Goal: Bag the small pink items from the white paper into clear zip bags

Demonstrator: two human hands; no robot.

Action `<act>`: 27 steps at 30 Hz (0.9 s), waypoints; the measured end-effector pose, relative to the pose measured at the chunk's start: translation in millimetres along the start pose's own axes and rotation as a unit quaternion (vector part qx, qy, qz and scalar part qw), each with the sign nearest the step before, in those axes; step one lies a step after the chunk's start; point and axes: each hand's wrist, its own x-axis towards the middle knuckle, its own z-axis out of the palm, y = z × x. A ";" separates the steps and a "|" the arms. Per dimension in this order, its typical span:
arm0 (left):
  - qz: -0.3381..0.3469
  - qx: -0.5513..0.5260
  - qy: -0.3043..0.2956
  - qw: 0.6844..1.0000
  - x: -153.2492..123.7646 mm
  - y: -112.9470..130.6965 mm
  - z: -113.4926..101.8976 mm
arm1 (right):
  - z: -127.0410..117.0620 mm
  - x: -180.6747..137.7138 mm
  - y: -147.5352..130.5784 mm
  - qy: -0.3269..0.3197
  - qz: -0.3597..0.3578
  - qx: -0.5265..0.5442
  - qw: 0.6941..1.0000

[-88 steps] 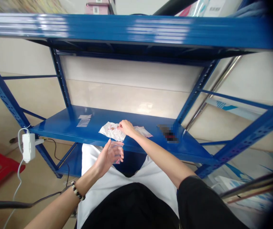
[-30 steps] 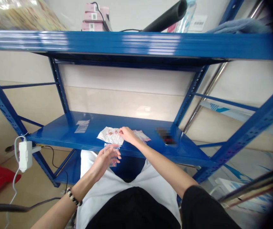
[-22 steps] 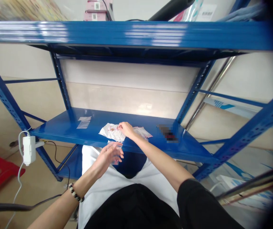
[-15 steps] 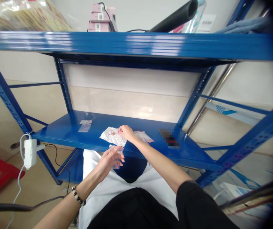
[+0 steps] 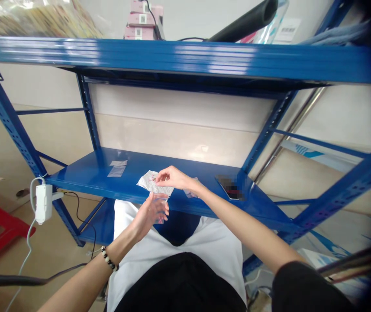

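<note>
One clear bag [image 5: 159,202], pink bits [image 5: 161,221] inside, in left hand [image 5: 146,216]

No readable text, brand or number. Pink boxes [image 5: 148,32] on upper shelf: small square QR-type codes, fine print too small. White label [image 5: 288,31], upper right: barcode, digits illegible. White packaging [image 5: 321,156], right side: blue striped graphic, no legible wording.

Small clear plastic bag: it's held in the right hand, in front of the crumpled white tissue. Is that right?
No, wrong hand: the head view shows the small clear plastic bag held in the left hand, in front of the crumpled white tissue.
</note>
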 end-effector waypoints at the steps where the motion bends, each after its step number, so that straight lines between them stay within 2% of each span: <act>1: -0.005 -0.003 -0.005 1.000 0.9 -0.3 -0.4 | 0.5 -5.2 -10.0 -0.029 -0.005 -0.002 1.000; 5: -0.033 0.010 -0.011 0.999 -3.3 -2.0 0.2 | 11.1 -20.9 -33.5 -0.085 0.004 -0.034 0.996; 8: -0.030 0.010 -0.008 0.999 -9.7 -1.7 3.0 | 17.7 -25.3 -35.7 -0.108 -0.006 -0.037 0.993; 11: -0.017 0.008 -0.011 1.000 -11.4 -0.3 4.5 | 13.8 -22.8 -29.7 -0.118 -0.024 -0.017 0.993; 13: -0.001 0.013 -0.004 1.000 -8.8 0.1 3.9 | 6.4 -16.5 -18.8 -0.078 -0.025 -0.008 0.997; 16: 0.018 0.026 0.007 0.999 -3.8 -0.5 2.6 | -2.9 -1.9 11.5 0.051 0.011 -0.033 0.998; 18: 0.025 0.033 0.003 0.999 -3.5 -1.7 3.4 | -2.7 7.7 37.8 0.124 0.059 -0.092 0.986; 20: 0.029 0.040 -0.006 0.999 -7.1 -3.1 5.7 | 4.1 14.8 63.2 0.147 0.092 -0.152 0.973; 23: 0.030 0.057 -0.022 0.998 -15.2 -4.4 9.5 | 19.3 22.3 90.7 0.140 0.107 -0.213 0.961; 27: 0.032 0.073 -0.031 0.996 -17.1 -4.2 10.5 | 29.4 33.7 102.0 0.158 0.126 -0.262 0.944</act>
